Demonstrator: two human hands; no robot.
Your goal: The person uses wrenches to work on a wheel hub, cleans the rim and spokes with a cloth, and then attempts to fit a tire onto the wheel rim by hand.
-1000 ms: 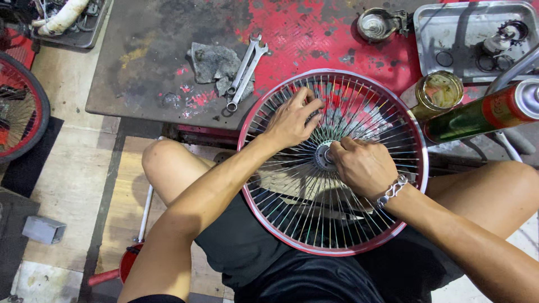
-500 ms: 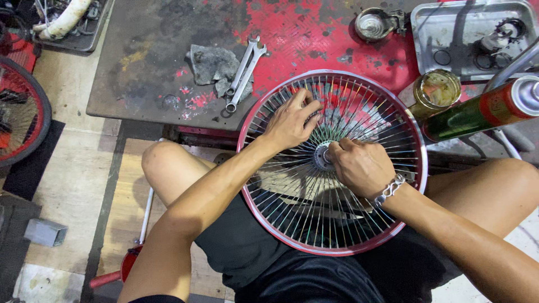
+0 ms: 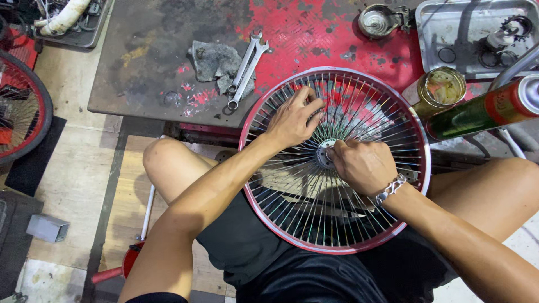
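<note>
A spoked wheel with a red rim (image 3: 416,126) rests flat on my lap, its far edge over the worn red metal table (image 3: 314,33). My left hand (image 3: 295,119) lies on the upper spokes, fingers curled around thin spokes left of the hub. At the silver hub (image 3: 324,152) in the wheel's middle, my right hand (image 3: 362,165) is closed, pinching something small that I cannot make out. A metal bracelet (image 3: 391,189) circles that wrist.
Two wrenches (image 3: 246,68) and a grey rag (image 3: 216,62) lie on the table beyond the wheel. A jar (image 3: 441,88), a green and red spray can (image 3: 483,112), a metal tray of parts (image 3: 477,33) and a round tin (image 3: 376,19) are at right. Another wheel (image 3: 22,106) stands at left.
My left hand has slid slightly rightward along the spokes toward the hub. The right hand stays at the hub.
</note>
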